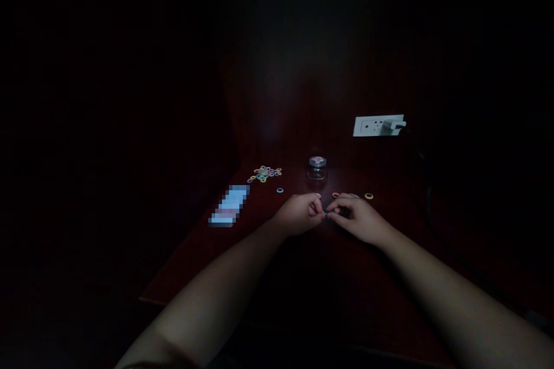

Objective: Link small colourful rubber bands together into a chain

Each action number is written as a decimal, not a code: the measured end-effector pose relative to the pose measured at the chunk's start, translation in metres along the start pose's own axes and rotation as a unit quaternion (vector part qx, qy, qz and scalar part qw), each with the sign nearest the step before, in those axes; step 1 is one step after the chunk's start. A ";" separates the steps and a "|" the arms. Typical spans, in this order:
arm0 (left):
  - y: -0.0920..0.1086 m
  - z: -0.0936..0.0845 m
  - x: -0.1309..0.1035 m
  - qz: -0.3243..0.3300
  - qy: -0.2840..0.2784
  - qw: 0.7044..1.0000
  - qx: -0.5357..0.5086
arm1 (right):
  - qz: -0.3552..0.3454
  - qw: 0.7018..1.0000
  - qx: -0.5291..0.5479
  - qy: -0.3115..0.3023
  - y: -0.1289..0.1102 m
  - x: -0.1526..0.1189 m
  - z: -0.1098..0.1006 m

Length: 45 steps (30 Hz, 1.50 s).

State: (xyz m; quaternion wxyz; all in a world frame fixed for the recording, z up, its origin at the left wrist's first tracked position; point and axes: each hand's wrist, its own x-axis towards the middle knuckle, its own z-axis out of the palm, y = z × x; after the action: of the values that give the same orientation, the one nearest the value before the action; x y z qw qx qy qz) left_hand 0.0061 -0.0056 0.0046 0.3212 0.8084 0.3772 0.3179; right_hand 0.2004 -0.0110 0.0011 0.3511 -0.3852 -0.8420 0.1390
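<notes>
Near the middle of the dark red table [194, 265], my left hand [300, 213] and my right hand [357, 216] meet fingertip to fingertip. Between them they pinch a small greenish band [326, 215], mostly hidden by the fingers. Just behind my right hand lie an orange-pink band [335, 195] and a yellow band [369, 196], with another band partly covered by the hand. A light blue band [280, 190] rests alone beyond my left hand. Farther back sits a pile of several coloured bands [264, 173].
A clear lidded jar [317, 168] stands at the back of the table. On the left lies a phone-like lit screen [229, 206], blurred. A white socket panel [367, 126] with a plug is on the wall at right. A dark cable runs down the right side.
</notes>
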 end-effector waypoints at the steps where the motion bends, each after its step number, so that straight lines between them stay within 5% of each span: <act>1: 0.000 0.000 0.000 -0.001 0.002 1.000 0.007 | 0.004 1.000 -0.002 0.004 0.000 0.000 0.000; 15: 0.001 0.000 0.000 0.016 0.016 1.000 0.010 | 0.072 0.995 0.067 -0.035 -0.005 -0.002 0.002; 35: -0.009 0.003 0.004 -0.018 -0.024 0.999 -0.038 | 0.107 0.979 0.171 -0.007 -0.009 0.002 0.005; 45: -0.001 0.000 0.005 0.001 0.002 0.996 -0.084 | 0.119 0.972 0.200 0.038 -0.002 0.003 0.007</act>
State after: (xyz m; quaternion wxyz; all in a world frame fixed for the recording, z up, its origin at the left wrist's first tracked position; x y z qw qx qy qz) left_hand 0.0088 -0.0010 0.0055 0.3869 0.7782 0.3489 0.3506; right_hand 0.1937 -0.0100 -0.0014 0.4336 -0.4096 -0.7316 0.3302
